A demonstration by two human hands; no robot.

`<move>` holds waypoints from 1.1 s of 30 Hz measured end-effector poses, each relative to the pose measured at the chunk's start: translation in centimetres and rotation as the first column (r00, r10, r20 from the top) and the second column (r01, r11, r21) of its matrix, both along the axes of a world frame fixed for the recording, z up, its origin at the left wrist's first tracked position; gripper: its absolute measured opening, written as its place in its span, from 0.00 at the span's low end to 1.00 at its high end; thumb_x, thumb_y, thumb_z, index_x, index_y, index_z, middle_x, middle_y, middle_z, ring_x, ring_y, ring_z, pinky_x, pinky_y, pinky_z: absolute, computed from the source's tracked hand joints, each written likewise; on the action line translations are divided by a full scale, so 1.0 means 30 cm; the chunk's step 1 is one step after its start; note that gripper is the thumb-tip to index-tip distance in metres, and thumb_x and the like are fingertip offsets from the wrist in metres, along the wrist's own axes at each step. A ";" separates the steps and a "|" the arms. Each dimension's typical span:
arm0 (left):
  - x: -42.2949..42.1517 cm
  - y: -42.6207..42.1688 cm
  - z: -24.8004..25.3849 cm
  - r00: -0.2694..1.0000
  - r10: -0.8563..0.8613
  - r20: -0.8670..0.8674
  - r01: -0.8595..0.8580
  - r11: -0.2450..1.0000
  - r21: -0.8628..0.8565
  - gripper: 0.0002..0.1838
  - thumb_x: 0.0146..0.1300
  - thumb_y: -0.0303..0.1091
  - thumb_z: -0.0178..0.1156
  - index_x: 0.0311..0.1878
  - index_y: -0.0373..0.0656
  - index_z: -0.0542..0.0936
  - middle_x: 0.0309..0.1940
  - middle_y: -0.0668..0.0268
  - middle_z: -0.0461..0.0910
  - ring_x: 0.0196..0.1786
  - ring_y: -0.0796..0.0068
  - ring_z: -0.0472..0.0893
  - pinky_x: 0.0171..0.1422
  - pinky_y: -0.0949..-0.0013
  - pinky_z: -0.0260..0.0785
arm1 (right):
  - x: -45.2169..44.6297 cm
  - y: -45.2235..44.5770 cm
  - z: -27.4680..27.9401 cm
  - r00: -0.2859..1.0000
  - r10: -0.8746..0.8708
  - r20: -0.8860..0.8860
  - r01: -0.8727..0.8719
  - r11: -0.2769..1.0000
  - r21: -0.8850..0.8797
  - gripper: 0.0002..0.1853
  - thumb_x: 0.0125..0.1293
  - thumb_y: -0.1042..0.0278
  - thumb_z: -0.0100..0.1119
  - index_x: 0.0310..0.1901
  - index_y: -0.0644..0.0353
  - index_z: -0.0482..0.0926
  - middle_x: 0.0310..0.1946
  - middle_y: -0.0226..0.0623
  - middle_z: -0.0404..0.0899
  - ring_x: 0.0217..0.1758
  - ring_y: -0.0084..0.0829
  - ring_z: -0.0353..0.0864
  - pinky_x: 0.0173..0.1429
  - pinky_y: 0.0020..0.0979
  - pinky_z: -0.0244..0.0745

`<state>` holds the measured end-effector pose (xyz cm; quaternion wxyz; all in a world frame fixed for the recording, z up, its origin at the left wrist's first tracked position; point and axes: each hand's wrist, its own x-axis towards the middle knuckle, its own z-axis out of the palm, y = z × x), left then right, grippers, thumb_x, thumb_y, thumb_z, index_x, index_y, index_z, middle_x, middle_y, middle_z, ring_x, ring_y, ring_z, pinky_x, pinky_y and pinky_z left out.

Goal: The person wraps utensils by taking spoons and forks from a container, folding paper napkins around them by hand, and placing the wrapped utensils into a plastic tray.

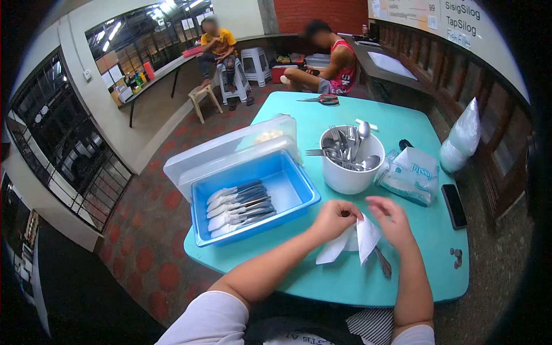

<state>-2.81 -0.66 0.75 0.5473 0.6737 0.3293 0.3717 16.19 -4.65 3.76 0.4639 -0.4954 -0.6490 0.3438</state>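
Note:
My left hand (338, 219) pinches the upper edge of a white paper napkin (368, 238), which hangs folded over the table. Close by on the right, my right hand (391, 223) has its fingers curved and apart beside the napkin, holding nothing I can see. A metal utensil handle (383, 263) sticks out from under the napkin; its other end is hidden. Beyond my hands stands a white bucket (348, 177) full of forks and spoons (348, 144). At the left, a blue tray (293, 198) holds several napkin-wrapped utensils (238, 207) in a row.
A clear plastic lid (230, 152) leans behind the tray. Right of the bucket lie a tissue pack (411, 175) and a phone (453, 207); coins (457, 257) lie near the edge. Scissors (325, 99) are at the far end. Two people sit beyond the table.

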 end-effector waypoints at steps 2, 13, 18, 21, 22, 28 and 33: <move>0.008 0.005 -0.021 1.000 0.004 0.026 -0.005 1.000 0.008 0.07 0.55 0.17 0.58 0.34 0.35 0.84 0.32 0.65 0.84 0.37 0.81 0.80 0.45 0.74 0.73 | 0.015 0.013 -0.037 0.984 0.138 -0.113 -0.163 0.951 -0.261 0.13 0.66 0.67 0.58 0.48 0.66 0.81 0.36 0.32 0.80 0.38 0.22 0.78 0.44 0.26 0.73; 0.006 -0.006 -0.004 0.991 -0.028 0.134 0.023 0.999 0.040 0.06 0.56 0.18 0.59 0.33 0.35 0.83 0.28 0.67 0.82 0.34 0.82 0.79 0.40 0.75 0.72 | 0.032 0.018 -0.029 0.950 0.252 -0.185 -0.282 0.946 -0.162 0.11 0.59 0.73 0.65 0.43 0.67 0.83 0.36 0.29 0.79 0.37 0.18 0.77 0.41 0.21 0.72; 0.005 -0.010 0.005 0.986 -0.056 0.157 0.053 0.998 0.023 0.06 0.55 0.17 0.58 0.33 0.35 0.84 0.29 0.67 0.83 0.34 0.83 0.79 0.40 0.76 0.72 | 0.028 0.012 -0.007 0.953 0.222 -0.204 -0.269 0.932 -0.244 0.09 0.59 0.71 0.66 0.38 0.66 0.83 0.31 0.25 0.78 0.32 0.16 0.75 0.37 0.20 0.70; -0.004 -0.016 0.028 0.991 -0.062 0.118 0.063 0.998 0.000 0.06 0.55 0.17 0.58 0.33 0.35 0.84 0.29 0.67 0.83 0.34 0.83 0.78 0.40 0.76 0.71 | 0.060 0.025 -0.026 0.961 0.266 -0.081 -0.278 0.915 -0.293 0.10 0.61 0.66 0.64 0.36 0.66 0.82 0.27 0.24 0.77 0.29 0.14 0.72 0.33 0.20 0.67; -0.002 -0.014 0.025 0.987 -0.074 0.140 0.077 0.997 -0.010 0.06 0.55 0.17 0.58 0.33 0.35 0.84 0.29 0.67 0.83 0.34 0.83 0.78 0.40 0.76 0.71 | 0.076 0.031 -0.037 0.950 0.308 -0.046 -0.306 0.898 -0.317 0.11 0.63 0.64 0.63 0.35 0.65 0.81 0.26 0.23 0.77 0.28 0.13 0.71 0.32 0.20 0.66; 0.005 -0.014 0.016 0.978 -0.081 0.194 0.097 0.992 -0.076 0.06 0.54 0.17 0.59 0.33 0.35 0.83 0.30 0.66 0.83 0.34 0.82 0.79 0.41 0.76 0.72 | 0.076 0.013 -0.039 0.926 0.366 -0.089 -0.370 0.840 -0.397 0.14 0.68 0.61 0.57 0.33 0.65 0.81 0.24 0.21 0.76 0.26 0.13 0.69 0.29 0.21 0.63; 0.013 -0.013 0.002 0.962 -0.085 0.259 0.134 0.975 -0.175 0.06 0.54 0.17 0.61 0.34 0.35 0.83 0.32 0.65 0.83 0.35 0.80 0.80 0.41 0.76 0.73 | 0.087 0.015 -0.028 0.907 0.405 -0.116 -0.414 0.803 -0.429 0.14 0.68 0.61 0.56 0.35 0.65 0.82 0.25 0.22 0.77 0.25 0.13 0.70 0.29 0.21 0.64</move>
